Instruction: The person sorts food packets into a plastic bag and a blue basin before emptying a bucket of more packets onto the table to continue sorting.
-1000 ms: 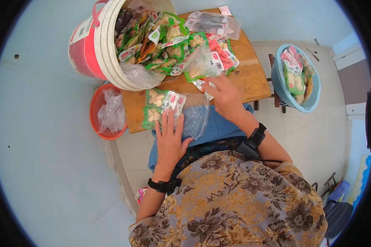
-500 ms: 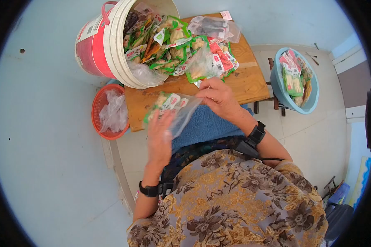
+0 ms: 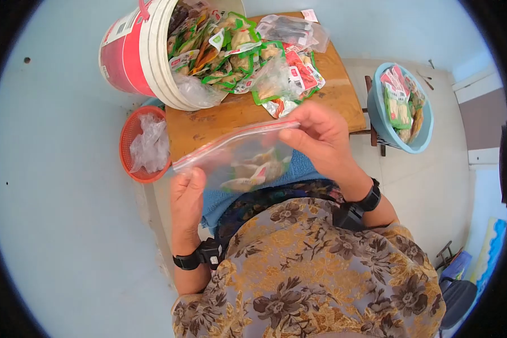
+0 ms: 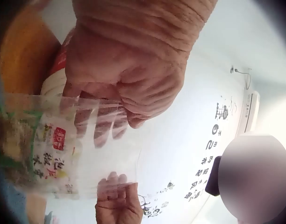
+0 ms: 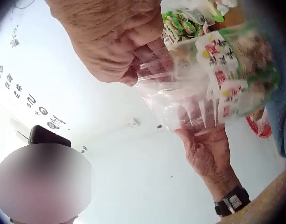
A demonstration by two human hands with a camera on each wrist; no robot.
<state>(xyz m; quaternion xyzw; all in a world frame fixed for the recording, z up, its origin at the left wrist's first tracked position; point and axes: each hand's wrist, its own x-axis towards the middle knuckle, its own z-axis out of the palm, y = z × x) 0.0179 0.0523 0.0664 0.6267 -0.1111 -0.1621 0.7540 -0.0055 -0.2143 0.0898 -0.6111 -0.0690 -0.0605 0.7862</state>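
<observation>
A clear zip-top bag [image 3: 217,155] with a red strip along its mouth is stretched between both hands above the lap. My left hand [image 3: 187,197] pinches one end of the mouth between thumb and fingers. At the other end, my right hand [image 3: 324,141] pinches the strip, its thumb lying on the near side. Inside the bag sit green-edged food packets [image 3: 259,169] with pale contents; their printed labels [image 5: 222,79] show through the plastic in the right wrist view. In the left wrist view, the left fingers are visible through the clear film.
A tipped white-and-red bucket [image 3: 146,50] spills green packets [image 3: 239,39] onto a wooden table [image 3: 335,84]. Red packets [image 3: 304,73] and a bag of dark items [image 3: 287,31] lie beside them. An orange basket [image 3: 125,149] stands left, a blue basin [image 3: 380,115] right.
The bag with the packets has been lifted off the table and turned, its mouth now spread lengthwise. The left hand moved from on top of the packets to the bag's left corner.
</observation>
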